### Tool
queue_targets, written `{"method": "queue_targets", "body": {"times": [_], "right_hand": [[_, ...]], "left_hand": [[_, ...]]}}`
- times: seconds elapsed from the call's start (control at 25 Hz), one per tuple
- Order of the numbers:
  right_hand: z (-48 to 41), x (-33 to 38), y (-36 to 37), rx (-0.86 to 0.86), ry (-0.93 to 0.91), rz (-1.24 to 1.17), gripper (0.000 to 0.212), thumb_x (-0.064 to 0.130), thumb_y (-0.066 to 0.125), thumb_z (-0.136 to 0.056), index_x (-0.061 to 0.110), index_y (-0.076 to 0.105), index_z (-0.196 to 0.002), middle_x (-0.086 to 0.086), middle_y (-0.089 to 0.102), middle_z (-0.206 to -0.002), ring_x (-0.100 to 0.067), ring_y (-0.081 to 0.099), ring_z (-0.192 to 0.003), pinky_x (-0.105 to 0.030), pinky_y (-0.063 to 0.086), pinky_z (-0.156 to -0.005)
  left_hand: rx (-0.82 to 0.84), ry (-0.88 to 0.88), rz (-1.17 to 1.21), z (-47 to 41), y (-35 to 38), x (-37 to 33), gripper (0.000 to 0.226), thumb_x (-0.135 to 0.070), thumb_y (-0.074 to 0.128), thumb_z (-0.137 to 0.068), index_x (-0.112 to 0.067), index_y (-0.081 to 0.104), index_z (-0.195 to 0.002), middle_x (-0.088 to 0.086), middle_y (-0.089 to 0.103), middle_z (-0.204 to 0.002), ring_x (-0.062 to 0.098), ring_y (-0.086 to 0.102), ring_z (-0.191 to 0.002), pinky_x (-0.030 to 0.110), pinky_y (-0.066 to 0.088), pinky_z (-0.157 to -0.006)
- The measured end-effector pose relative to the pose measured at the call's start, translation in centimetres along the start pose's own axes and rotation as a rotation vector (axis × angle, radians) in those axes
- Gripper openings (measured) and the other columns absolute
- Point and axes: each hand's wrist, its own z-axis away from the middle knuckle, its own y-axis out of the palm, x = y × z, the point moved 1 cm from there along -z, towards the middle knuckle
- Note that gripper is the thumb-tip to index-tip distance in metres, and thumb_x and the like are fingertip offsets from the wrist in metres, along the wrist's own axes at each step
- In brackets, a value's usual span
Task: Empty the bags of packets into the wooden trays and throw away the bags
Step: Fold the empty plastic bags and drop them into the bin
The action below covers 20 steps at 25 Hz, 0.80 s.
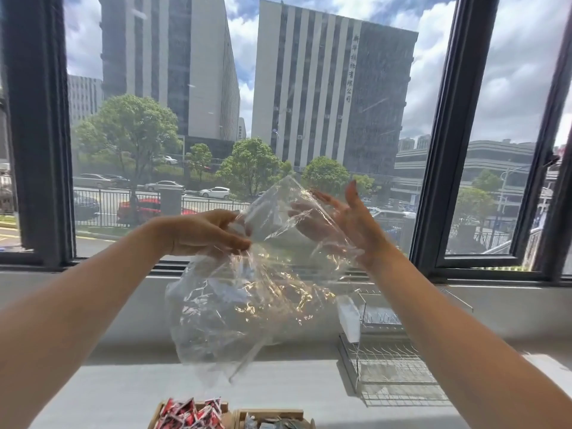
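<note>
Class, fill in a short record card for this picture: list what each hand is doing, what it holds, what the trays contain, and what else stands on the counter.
left hand: left hand pinches the crumpled clear plastic bag at its top edge
right hand: right hand open, fingers spread, palm against the bag's raised upper part
bag contents: looks empty
left wooden tray: left wooden tray filled with red-and-white packets
right wooden tray: right wooden tray holds darker packets, mostly cut off
also on counter: wire dish rack, right side
setting: grey counter below a large window
</note>
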Motion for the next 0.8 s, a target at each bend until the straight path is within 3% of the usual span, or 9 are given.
{"method": "queue_targets", "body": {"times": [0.04, 0.12, 0.24, 0.32, 0.4, 0.48, 0.56, 0.64, 0.8], "right_hand": [[0.0, -0.5, -0.1, 0.029, 0.010, -0.135, 0.089, 0.074, 0.029, -0.088, 0.006, 0.044, -0.144, -0.024, 0.046, -0.145, -0.040, 0.052, -0.126, -0.051, 0.030, -0.115], [0.2, -1.9, 0.6, 0.106, 0.022, -0.366, 0.102, 0.083, 0.039, -0.077, 0.008, 0.046, -0.145, -0.021, 0.042, -0.147, -0.038, 0.055, -0.116, -0.048, 0.025, -0.116], [0.5, -3.7, 1.6, 0.179, 0.013, -0.350, 0.114, 0.090, 0.036, -0.068, 0.008, 0.043, -0.147, -0.022, 0.042, -0.151, -0.043, 0.049, -0.128, -0.062, 0.026, -0.114], [0.4, -4.1, 2.3, 0.183, 0.002, -0.308, 0.113, 0.086, 0.042, -0.068, 0.007, 0.038, -0.149, -0.022, 0.041, -0.152, -0.044, 0.043, -0.134, -0.064, 0.025, -0.114], [0.3, -3.9, 3.2, 0.152, 0.015, -0.177, 0.094, 0.069, 0.056, -0.075, 0.010, 0.041, -0.147, -0.018, 0.050, -0.146, -0.040, 0.051, -0.131, -0.061, 0.038, -0.108], [0.1, -4.0, 3.9, 0.110, 0.035, -0.002, 0.061, 0.042, 0.068, -0.083, 0.012, 0.054, -0.134, -0.017, 0.062, -0.131, -0.035, 0.067, -0.109, -0.055, 0.053, -0.095], [-0.4, -4.2, 3.9, 0.039, 0.031, 0.037, 0.037, 0.017, 0.070, -0.088, 0.011, 0.059, -0.122, -0.020, 0.068, -0.118, -0.033, 0.072, -0.093, -0.050, 0.060, -0.080], [-0.8, -4.0, 3.7, -0.011, 0.028, 0.029, 0.031, 0.004, 0.062, -0.092, 0.008, 0.057, -0.123, -0.023, 0.070, -0.114, -0.034, 0.072, -0.092, -0.047, 0.061, -0.076], [-0.9, -3.1, 2.4, -0.019, 0.071, 0.081, 0.037, -0.002, 0.059, -0.092, 0.010, 0.059, -0.127, -0.024, 0.070, -0.113, -0.033, 0.066, -0.089, -0.048, 0.060, -0.077]], "left_hand": [[-0.015, 0.044, 0.067, 0.2, -0.3, 0.3, 0.061, -0.023, 0.093, -0.057, -0.007, 0.063, -0.107, 0.003, 0.071, -0.081, 0.012, 0.066, -0.069, 0.023, 0.058, -0.061], [-0.059, 0.114, 0.176, 0.5, -0.8, 0.7, 0.057, -0.023, 0.094, -0.057, -0.010, 0.066, -0.106, 0.005, 0.069, -0.081, 0.011, 0.066, -0.067, 0.021, 0.057, -0.057], [-0.206, 0.223, 0.313, 0.4, -1.2, 1.3, 0.051, -0.024, 0.093, -0.058, -0.014, 0.067, -0.101, 0.006, 0.070, -0.079, 0.011, 0.067, -0.064, 0.021, 0.055, -0.053], [-0.347, 0.279, 0.342, 0.3, -1.2, 1.8, 0.038, -0.022, 0.088, -0.064, -0.018, 0.068, -0.096, 0.005, 0.072, -0.079, 0.011, 0.069, -0.067, 0.022, 0.056, -0.056], [-0.455, 0.306, 0.319, 0.1, -1.0, 2.5, 0.029, -0.016, 0.081, -0.072, -0.018, 0.066, -0.098, 0.005, 0.075, -0.083, 0.014, 0.071, -0.074, 0.027, 0.058, -0.064], [-0.510, 0.328, 0.319, -0.1, -0.6, 2.8, 0.025, -0.009, 0.076, -0.078, -0.017, 0.065, -0.099, 0.007, 0.076, -0.085, 0.016, 0.072, -0.076, 0.029, 0.058, -0.067], [-0.526, 0.340, 0.333, -0.2, -0.3, 2.8, 0.024, -0.006, 0.073, -0.081, -0.015, 0.064, -0.101, 0.009, 0.076, -0.086, 0.017, 0.073, -0.077, 0.029, 0.058, -0.067], [-0.511, 0.339, 0.320, -0.2, -0.1, 2.7, 0.023, -0.006, 0.072, -0.082, -0.013, 0.063, -0.103, 0.010, 0.075, -0.086, 0.018, 0.072, -0.075, 0.029, 0.059, -0.066], [-0.405, 0.278, 0.293, 0.0, 0.0, 2.4, 0.035, -0.015, 0.078, -0.072, -0.011, 0.066, -0.104, 0.015, 0.076, -0.090, 0.020, 0.073, -0.071, 0.027, 0.060, -0.063]]}}
